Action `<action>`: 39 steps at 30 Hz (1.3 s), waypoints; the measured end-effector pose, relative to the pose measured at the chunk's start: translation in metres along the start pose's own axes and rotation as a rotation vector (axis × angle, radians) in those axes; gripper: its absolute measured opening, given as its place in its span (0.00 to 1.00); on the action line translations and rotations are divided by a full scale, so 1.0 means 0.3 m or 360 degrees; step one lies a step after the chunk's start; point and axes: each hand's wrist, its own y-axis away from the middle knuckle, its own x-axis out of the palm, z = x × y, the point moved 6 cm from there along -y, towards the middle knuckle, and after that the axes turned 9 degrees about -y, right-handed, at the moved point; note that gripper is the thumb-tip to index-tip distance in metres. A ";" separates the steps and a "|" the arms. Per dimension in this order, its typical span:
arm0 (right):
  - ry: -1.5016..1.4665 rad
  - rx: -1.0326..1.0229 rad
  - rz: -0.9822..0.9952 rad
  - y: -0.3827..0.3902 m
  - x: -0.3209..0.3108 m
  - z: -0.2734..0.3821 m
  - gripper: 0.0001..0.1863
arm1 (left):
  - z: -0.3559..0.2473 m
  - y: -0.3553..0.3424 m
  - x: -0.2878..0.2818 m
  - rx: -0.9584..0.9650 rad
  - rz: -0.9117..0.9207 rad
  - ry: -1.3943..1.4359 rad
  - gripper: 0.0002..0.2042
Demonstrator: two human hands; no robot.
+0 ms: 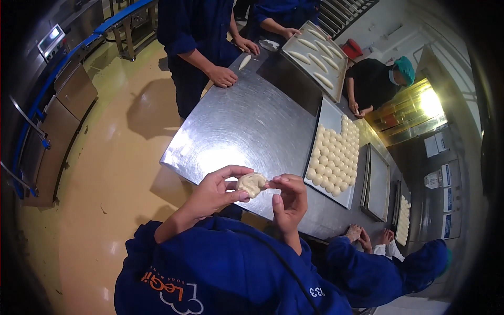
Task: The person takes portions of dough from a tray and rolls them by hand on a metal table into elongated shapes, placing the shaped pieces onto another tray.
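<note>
A pale, soft piece of dough [251, 185] with a folded, hollowed middle is up in front of me, above the near edge of the steel table. My left hand [212, 194] grips it from the left, thumb below and fingers above. On its other side, my right hand [289, 202] reaches in with bent fingers. The fingertips touch or nearly touch the dough's right edge, while the thumb stands apart from them. Part of the dough is hidden behind my left fingers.
The steel table [236, 115] carries a tray of round dough balls [333, 157] and an empty-looking tray [377, 181]. Across it, a co-worker holds a tray of long dough pieces [315, 55]. Another person's hand [223, 77] rests near one long piece. More people work at the right.
</note>
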 end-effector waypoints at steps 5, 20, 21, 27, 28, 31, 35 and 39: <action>0.0025 -0.0191 -0.0050 -0.021 0.003 0.041 0.18 | -0.046 0.019 0.025 0.0062 0.0043 0.0083 0.26; 0.0121 -0.0015 0.0132 -0.083 0.020 0.033 0.18 | -0.085 0.057 0.023 0.0185 -0.0018 -0.0137 0.24; 0.0194 -0.0022 0.0219 -0.075 0.021 0.028 0.18 | -0.076 0.049 0.023 0.0212 -0.0041 -0.0179 0.24; 0.0805 -0.0128 0.0465 -0.055 0.067 0.049 0.23 | -0.017 0.019 0.010 0.0183 -0.0160 -0.0225 0.22; 0.0801 -0.0131 0.0509 -0.055 0.073 0.056 0.22 | -0.007 0.016 0.007 0.0172 -0.0174 -0.0225 0.22; 0.0622 -0.0107 0.0579 -0.046 0.059 0.062 0.17 | 0.011 0.011 0.009 0.0133 -0.0078 -0.0229 0.22; -0.0076 -0.0008 0.0103 0.008 -0.059 0.017 0.15 | 0.010 0.002 0.052 0.0033 0.0103 -0.0246 0.23; -0.0220 0.0421 0.0005 0.009 -0.063 -0.030 0.20 | 0.016 -0.001 0.050 0.0034 0.0129 -0.0175 0.22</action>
